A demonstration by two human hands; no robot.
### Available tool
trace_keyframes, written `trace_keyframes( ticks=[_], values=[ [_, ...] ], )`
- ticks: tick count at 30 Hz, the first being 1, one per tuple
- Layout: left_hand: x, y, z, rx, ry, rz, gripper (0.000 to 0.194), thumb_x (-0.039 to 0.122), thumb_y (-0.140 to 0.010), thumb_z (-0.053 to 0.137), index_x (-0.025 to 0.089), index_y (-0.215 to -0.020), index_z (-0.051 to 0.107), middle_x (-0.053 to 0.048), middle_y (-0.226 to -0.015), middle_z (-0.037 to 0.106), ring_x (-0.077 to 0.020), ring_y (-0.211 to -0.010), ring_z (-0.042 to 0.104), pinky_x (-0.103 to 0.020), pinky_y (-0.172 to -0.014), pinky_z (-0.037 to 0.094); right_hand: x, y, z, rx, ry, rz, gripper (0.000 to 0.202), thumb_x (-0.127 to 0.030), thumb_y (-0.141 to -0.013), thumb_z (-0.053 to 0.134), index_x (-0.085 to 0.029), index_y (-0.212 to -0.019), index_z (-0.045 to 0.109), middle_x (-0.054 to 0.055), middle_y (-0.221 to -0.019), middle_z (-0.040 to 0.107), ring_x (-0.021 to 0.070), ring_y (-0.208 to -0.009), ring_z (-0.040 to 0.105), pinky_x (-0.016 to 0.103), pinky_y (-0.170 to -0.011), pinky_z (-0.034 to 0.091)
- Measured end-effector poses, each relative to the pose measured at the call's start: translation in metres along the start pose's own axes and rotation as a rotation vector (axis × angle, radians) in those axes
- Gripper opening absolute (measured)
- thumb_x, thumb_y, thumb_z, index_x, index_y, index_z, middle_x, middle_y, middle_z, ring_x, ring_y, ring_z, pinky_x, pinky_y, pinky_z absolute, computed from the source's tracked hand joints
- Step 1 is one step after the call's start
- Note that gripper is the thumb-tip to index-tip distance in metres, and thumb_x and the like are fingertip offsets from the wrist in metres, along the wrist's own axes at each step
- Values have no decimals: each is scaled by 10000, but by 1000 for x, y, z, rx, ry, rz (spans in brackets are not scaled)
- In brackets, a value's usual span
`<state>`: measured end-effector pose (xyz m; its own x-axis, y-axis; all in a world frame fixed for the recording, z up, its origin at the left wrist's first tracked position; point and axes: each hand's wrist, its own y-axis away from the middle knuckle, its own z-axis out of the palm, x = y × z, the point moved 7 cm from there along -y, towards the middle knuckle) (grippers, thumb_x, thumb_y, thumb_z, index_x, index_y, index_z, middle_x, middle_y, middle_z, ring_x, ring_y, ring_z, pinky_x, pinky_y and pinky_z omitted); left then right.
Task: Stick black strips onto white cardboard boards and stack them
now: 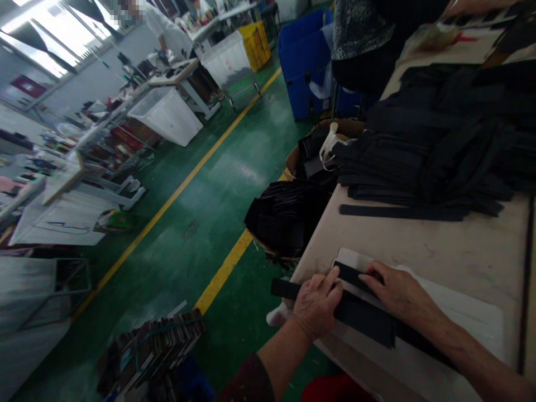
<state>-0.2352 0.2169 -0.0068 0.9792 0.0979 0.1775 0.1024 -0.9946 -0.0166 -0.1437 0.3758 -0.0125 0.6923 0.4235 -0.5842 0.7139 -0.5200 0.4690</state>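
A dark fabric strip point(352, 276) lies across a white board point(473, 310) at the near edge of the table. My left hand point(318, 301) lies over the dark pieces, its fingers stretched out and one fingertip pressing the strip's left end. Thumb and fingers of my right hand point(393, 285) close on the same strip a little further right. Below them, a wider dark fabric piece point(368, 324) rests on the board. Another narrow dark end point(285, 288) sticks out past the table edge, left of my left hand.
A large heap of dark strips point(427, 145) covers the table's far part, one single strip point(402, 213) in front. Boxes of black pieces point(288, 215) stand on the floor beside the table. Bundled pieces point(154, 352) sit lower left. A co-worker point(364, 39) is beyond, near a blue bin point(299, 61).
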Motion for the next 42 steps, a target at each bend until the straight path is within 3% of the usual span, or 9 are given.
trace_keyframes(
  ticks=[4,10,13,17,23,29,35,42],
  values=[
    [-1,-1,-1,22,23,-10,477,322,-852,570,187,-1309,584,-41,-1612,371,-266,-1135,527,-399,-890,495,25,18,-20,-2,-99,50,314,-537,-818,497,-263,-901,627,31,-809,742,250,-775,694,366,-739,488],
    [-3,0,-3,23,38,-41,537,179,-781,564,198,-1317,590,-38,-1589,412,-257,-1129,534,-395,-895,499,128,81,-40,111,-206,229,464,-652,-653,661,-305,-957,710,29,-912,781,306,-852,731,418,-775,562],
    [-4,0,-3,-14,36,-47,586,156,-744,575,187,-1329,584,-57,-1588,411,-271,-1154,528,-404,-915,502,154,107,-37,228,-241,286,426,-661,-663,638,-316,-901,717,26,-822,777,317,-742,731,437,-689,576],
    [-5,-2,-4,-24,32,-56,591,106,-725,564,177,-1311,597,-63,-1571,437,-276,-1158,529,-419,-947,502,152,121,-30,342,-308,384,436,-645,-686,605,-296,-923,716,27,-719,756,310,-654,715,419,-588,559],
    [-7,-3,-7,-11,10,-34,651,20,-666,543,157,-1300,603,-83,-1545,471,-285,-1159,528,-428,-944,519,144,126,-32,464,-369,500,525,-627,-685,582,-224,-1003,687,64,-831,754,294,-772,709,433,-734,550],
    [-7,-4,-12,54,31,3,615,-3,-688,560,145,-1283,598,-110,-1528,487,-279,-1166,532,-414,-991,506,149,136,-11,504,-678,543,499,-556,-759,608,-200,-1107,584,41,-792,709,215,-632,686,356,-579,571],
    [-8,-5,-13,53,3,21,664,-30,-655,553,154,-1292,575,-102,-1510,510,-291,-1144,533,-426,-980,514,144,144,-6,690,-826,615,534,-591,-675,725,-208,-997,539,-21,-673,626,166,-474,608,285,-393,511],
    [-11,-4,-11,32,-16,39,650,-13,-702,562,178,-1323,535,-105,-1521,495,-297,-1137,547,-427,-961,516,145,147,-1,733,-860,651,547,-609,-696,737,-199,-1002,544,-8,-675,643,187,-516,644,285,-421,535]
  ],
)
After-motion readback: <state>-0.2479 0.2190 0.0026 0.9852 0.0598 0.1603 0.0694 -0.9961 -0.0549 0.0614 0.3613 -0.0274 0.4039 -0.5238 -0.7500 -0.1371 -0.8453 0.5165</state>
